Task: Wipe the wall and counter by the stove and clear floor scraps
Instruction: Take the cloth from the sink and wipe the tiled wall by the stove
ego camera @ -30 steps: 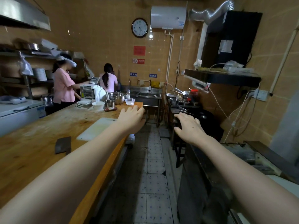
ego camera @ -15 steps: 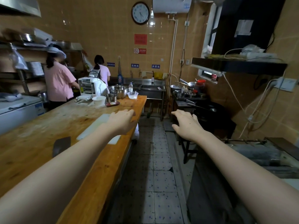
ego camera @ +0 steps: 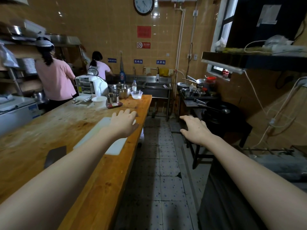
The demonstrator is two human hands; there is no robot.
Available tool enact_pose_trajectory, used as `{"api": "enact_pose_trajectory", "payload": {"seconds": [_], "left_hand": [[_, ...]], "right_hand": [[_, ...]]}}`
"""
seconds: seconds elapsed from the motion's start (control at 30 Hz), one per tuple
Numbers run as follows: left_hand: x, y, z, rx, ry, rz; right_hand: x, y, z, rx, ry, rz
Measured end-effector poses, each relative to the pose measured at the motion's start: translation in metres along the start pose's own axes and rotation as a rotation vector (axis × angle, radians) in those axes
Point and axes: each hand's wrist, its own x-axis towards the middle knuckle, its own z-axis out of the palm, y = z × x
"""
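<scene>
The stove counter (ego camera: pixel 275 163), low at the far right under the tan tiled wall (ego camera: pixel 249 95), is fixed and hard, likely greasy: something to press a cloth on, not grip. It looks dark and grimy. A black wok (ego camera: pixel 221 107) sits just beyond. Left hand (ego camera: pixel 123 124) and right hand (ego camera: pixel 195 128) hover spread, holding nothing.

Cutting board (ego camera: pixel 93 130) & cleaver (ego camera: pixel 54 156) on wood table (ego camera: pixel 58 117); steel bowl (ego camera: pixel 121 91) far end; clock (ego camera: pixel 143 4) above.
</scene>
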Motion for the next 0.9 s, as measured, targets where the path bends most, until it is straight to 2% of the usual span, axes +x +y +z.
{"api": "enact_pose_trajectory", "payload": {"seconds": [0.2, 0.43, 0.6, 0.73, 0.9], "left_hand": [[0.074, -0.017, 0.026, 0.12, 0.016, 0.001], [0.226, -0.009, 0.083, 0.068, 0.07, 0.053], [0.428, 0.001, 0.151, 0.04, 0.089, 0.029], [0.591, 0.011, 0.179, 0.0, 0.092, 0.013], [0.726, 0.011, 0.187, -0.062, 0.143, 0.024]], "right_hand": [[0.079, 0.018, 0.023, -0.036, -0.049, -0.031], [0.224, 0.072, 0.054, -0.042, -0.042, -0.049], [0.422, 0.15, 0.084, -0.076, -0.026, -0.105], [0.58, 0.197, 0.092, -0.073, 0.052, -0.049], [0.72, 0.231, 0.082, -0.046, 0.053, -0.054]]}}
